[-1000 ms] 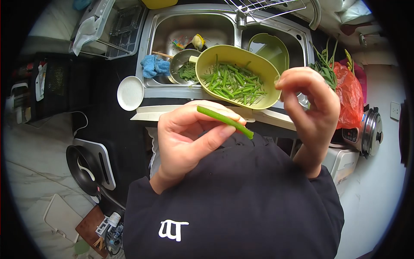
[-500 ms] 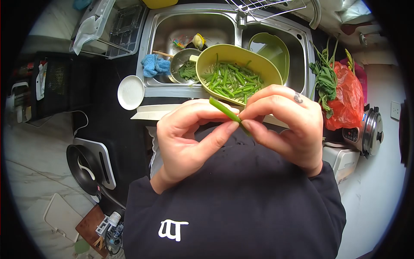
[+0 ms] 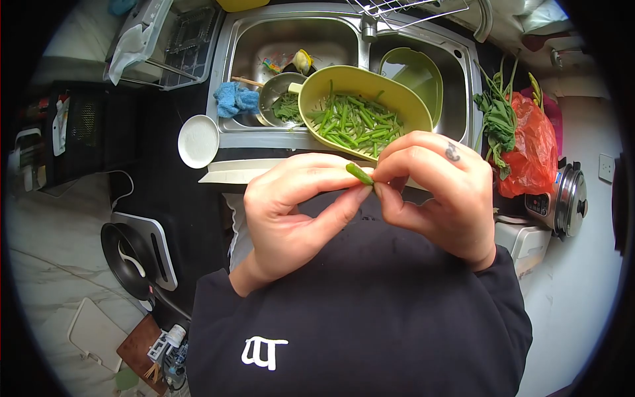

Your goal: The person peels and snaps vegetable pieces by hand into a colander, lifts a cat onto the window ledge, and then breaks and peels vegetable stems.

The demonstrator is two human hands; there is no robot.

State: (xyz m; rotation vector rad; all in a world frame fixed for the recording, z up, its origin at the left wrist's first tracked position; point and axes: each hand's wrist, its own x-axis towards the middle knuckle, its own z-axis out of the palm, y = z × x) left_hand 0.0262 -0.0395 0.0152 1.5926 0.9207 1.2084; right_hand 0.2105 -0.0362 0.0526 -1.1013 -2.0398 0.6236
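Observation:
Between my two hands a short green stem piece [image 3: 359, 173] is pinched, in front of my chest. My left hand [image 3: 291, 212] closes thumb and index finger on its left part. My right hand [image 3: 440, 198] is closed too, its thumb and fingertips meeting the stem's other end, which they partly hide. Just beyond my fingers stands a yellow-green basin [image 3: 423, 109] holding many cut green stems [image 3: 357, 122]. To its left, a metal strainer or pan [image 3: 268, 99] holds green leaves [image 3: 286, 107].
A double steel sink [image 3: 297, 30] lies behind, with a green container [image 3: 426, 73] in its right bowl. A blue cloth [image 3: 236, 100] and white plate [image 3: 198, 141] are on the left. At right are a red plastic bag [image 3: 532, 149], leafy greens [image 3: 497, 122] and a cooker [image 3: 569, 202].
The stem between my fingers now shows a shorter length and has turned its end more toward the camera. Both hands stay nearly in place, and the view has shifted very slightly.

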